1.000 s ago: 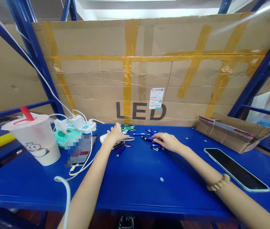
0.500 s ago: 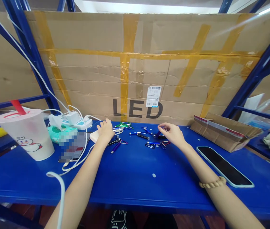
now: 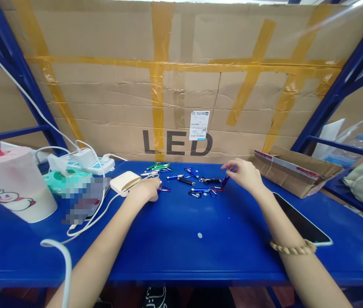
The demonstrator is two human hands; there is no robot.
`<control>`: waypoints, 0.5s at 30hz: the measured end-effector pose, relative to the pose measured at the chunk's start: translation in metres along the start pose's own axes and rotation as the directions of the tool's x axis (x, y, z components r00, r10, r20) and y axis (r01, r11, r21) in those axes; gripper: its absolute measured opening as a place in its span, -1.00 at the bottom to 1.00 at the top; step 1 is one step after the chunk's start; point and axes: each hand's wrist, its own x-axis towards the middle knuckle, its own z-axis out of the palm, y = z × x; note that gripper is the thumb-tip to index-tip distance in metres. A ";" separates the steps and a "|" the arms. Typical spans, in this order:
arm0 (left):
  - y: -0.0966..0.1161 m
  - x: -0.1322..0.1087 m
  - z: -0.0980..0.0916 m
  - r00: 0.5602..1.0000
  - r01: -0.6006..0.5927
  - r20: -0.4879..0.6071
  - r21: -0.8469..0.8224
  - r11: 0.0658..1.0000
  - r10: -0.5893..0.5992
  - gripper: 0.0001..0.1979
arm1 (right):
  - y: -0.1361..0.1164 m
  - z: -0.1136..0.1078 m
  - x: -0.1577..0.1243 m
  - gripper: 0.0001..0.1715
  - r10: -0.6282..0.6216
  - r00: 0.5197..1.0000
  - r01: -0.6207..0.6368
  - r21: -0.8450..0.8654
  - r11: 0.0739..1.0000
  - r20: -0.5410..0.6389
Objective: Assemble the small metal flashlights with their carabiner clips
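Observation:
My right hand (image 3: pixel 244 174) pinches a purple keychain flashlight (image 3: pixel 225 180), held upright just above the blue table. Below and left of it lie a blue keychain flashlight (image 3: pixel 200 190) with carabiner clips and a black one (image 3: pixel 212 180). My left hand (image 3: pixel 146 189) is curled down on the table beside a white power bank (image 3: pixel 124 183). A purple-blue carabiner (image 3: pixel 165 189) pokes out at its fingertips; the flashlight body is hidden under the hand. Between the hands are another black flashlight (image 3: pixel 186 181) and a blue one (image 3: pixel 175 176). Several green ones (image 3: pixel 159 166) lie farther back.
On the left stand a white drink cup (image 3: pixel 17 184), a tissue pack (image 3: pixel 69 179), a power strip (image 3: pixel 102 166) and a loose white cable (image 3: pixel 104 214). A phone (image 3: pixel 299 220) and an open cardboard box (image 3: pixel 285 171) are on the right. A large cardboard sheet (image 3: pixel 110 98) closes the back.
My left hand has come off the power bank and down over the purple flashlight near it. My right hand has lifted the purple flashlight slightly rightward from the pile. The view has shifted.

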 end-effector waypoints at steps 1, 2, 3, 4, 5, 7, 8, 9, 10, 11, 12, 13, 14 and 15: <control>-0.001 0.004 0.003 0.998 -0.068 0.005 0.001 0.998 0.068 -0.71 | 0.002 0.002 0.001 -0.71 -0.003 1.000 0.003 0.006 1.000 -0.004; -0.001 0.008 0.006 0.990 -0.142 0.012 -0.025 0.989 0.143 -0.75 | 0.004 0.005 0.001 -0.72 -0.009 1.000 0.009 0.016 1.000 0.004; -0.001 0.011 0.009 0.977 -0.210 0.030 -0.073 0.975 0.213 -0.78 | 0.005 0.008 0.002 -0.74 -0.022 0.999 0.021 0.032 0.999 0.024; -0.001 0.014 0.011 0.958 -0.280 0.016 -0.150 0.948 0.286 -0.80 | 0.006 0.011 0.002 -0.76 -0.044 0.997 0.041 0.051 0.998 0.057; -0.001 0.018 0.013 0.942 -0.326 0.001 -0.229 0.917 0.335 -0.81 | 0.006 0.015 0.002 -0.79 -0.074 0.992 0.067 0.076 0.995 0.099; -0.003 0.023 0.013 0.926 -0.370 -0.059 -0.337 0.866 0.373 -0.80 | 0.006 0.018 0.003 -0.81 -0.139 0.977 0.118 0.130 0.984 0.164; -0.005 0.025 0.011 0.926 -0.376 -0.114 -0.359 0.854 0.359 -0.77 | 0.006 0.018 0.003 -0.81 -0.156 0.974 0.133 0.146 0.980 0.165; -0.008 0.028 0.008 0.926 -0.374 -0.190 -0.362 0.854 0.325 -0.74 | 0.006 0.017 0.003 -0.79 -0.156 0.977 0.135 0.148 0.980 0.142; -0.013 0.030 0.005 0.922 -0.357 -0.278 -0.351 0.866 0.268 -0.72 | 0.006 0.014 0.003 -0.78 -0.139 0.985 0.125 0.136 0.983 0.098; -0.018 0.032 0.001 0.910 -0.328 -0.362 -0.334 0.883 0.201 -0.70 | 0.006 0.011 0.003 -0.77 -0.109 0.993 0.103 0.116 0.988 0.043; -0.023 0.034 -0.002 0.889 -0.287 -0.439 -0.308 0.907 0.132 -0.69 | 0.007 0.008 0.003 -0.76 -0.074 0.997 0.075 0.095 0.993 -0.008; -0.029 0.036 -0.004 0.871 -0.232 -0.485 -0.260 0.937 0.081 -0.66 | 0.007 0.005 0.003 -0.76 -0.042 0.998 0.046 0.081 0.996 -0.051; -0.034 0.037 -0.005 0.861 -0.151 -0.508 -0.200 0.968 0.030 -0.62 | 0.006 0.004 0.003 -0.77 -0.017 0.996 0.023 0.075 0.997 -0.083; -0.038 0.039 -0.005 0.865 -0.061 -0.502 -0.140 0.988 -0.018 -0.57 | 0.006 0.004 0.002 -0.78 -0.003 0.994 0.011 0.077 0.997 -0.106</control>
